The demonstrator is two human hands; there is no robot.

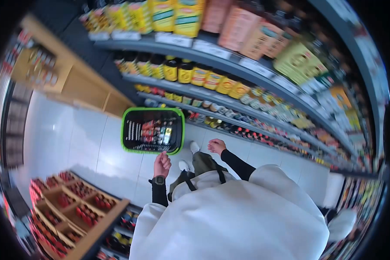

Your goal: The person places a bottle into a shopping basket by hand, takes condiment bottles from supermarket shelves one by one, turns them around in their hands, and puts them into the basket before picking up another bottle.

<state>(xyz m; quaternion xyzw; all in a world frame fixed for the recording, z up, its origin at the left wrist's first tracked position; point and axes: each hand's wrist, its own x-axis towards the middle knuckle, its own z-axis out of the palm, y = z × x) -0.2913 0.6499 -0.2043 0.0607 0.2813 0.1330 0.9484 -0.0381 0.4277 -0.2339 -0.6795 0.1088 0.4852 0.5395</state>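
Observation:
A black basket with a bright green rim [183, 130] stands on the floor ahead and to the left, with a red-and-white package [148, 131] and other small items inside. Just beyond its near edge is my left hand [162, 164], a dark watch on the wrist. Its fingers are curled closed, and whether they hold anything is hidden. My right hand [216, 146] hangs in front of me between the basket and the long shelf, loosely curved with no object visible in it.
Long grey shelves [229, 102] of bottles and boxes run across the front and right. Wooden display bins [76, 203] with red-topped items are at lower left. A wooden counter [84, 93] stands at upper left. Part of a person in white [342, 225] shows at right.

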